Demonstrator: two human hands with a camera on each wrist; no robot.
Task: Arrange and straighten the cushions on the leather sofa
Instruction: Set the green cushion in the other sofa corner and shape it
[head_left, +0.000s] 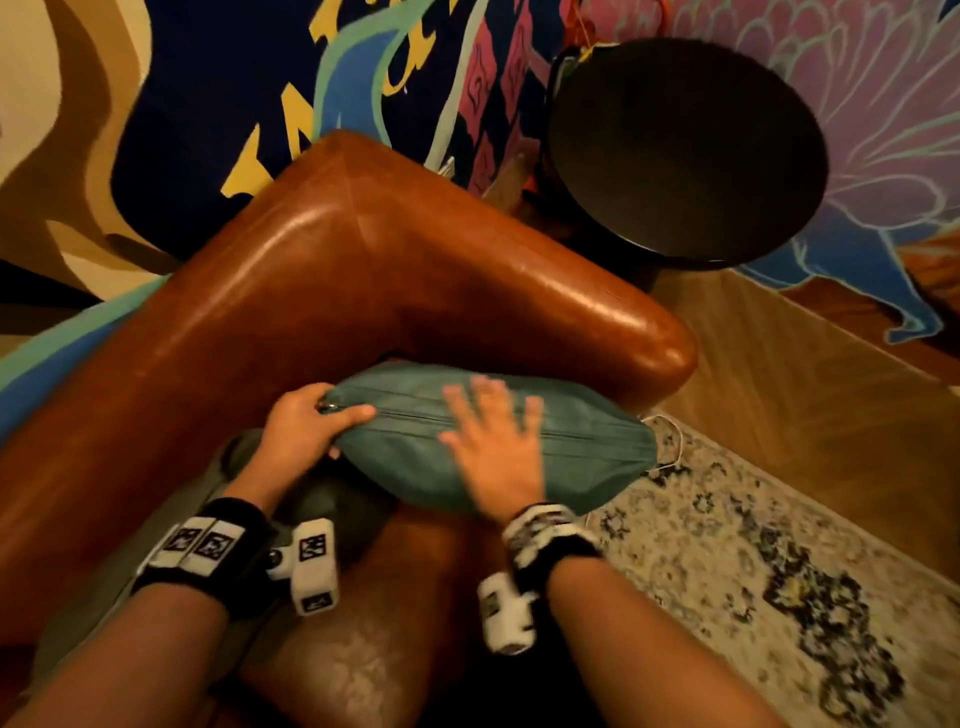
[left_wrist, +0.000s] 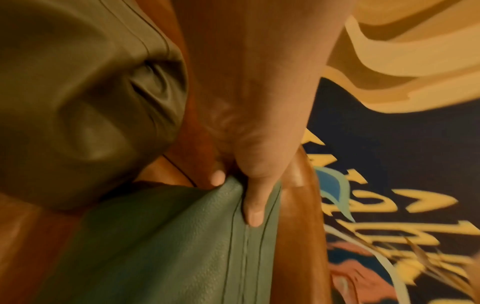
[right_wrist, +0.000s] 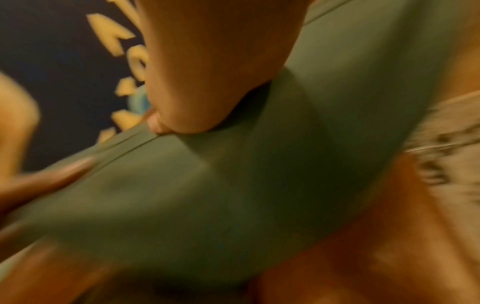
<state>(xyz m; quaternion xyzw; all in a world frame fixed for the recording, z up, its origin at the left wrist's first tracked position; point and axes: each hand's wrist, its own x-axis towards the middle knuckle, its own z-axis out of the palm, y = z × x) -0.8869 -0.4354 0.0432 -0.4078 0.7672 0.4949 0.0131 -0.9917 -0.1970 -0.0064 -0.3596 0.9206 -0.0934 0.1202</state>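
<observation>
A teal leather cushion (head_left: 582, 452) lies edge-up in the corner of the brown leather sofa (head_left: 332, 270), its zip seam on top. My left hand (head_left: 306, 421) grips the cushion's left end near the zip pull, thumb on top and fingers beneath; in the left wrist view the thumb (left_wrist: 255, 205) lies on the teal cushion (left_wrist: 155, 246). My right hand (head_left: 493, 436) lies flat with spread fingers on the cushion's middle; it is blurred. A darker olive cushion (head_left: 332, 499) sits below the left hand, partly hidden, and shows as the olive cushion (left_wrist: 78, 102) in the left wrist view.
A round dark side table (head_left: 685, 150) stands behind the sofa arm at the right. A patterned rug (head_left: 753, 571) and wood floor (head_left: 779, 353) lie to the right. A painted mural wall (head_left: 260, 78) runs behind the sofa.
</observation>
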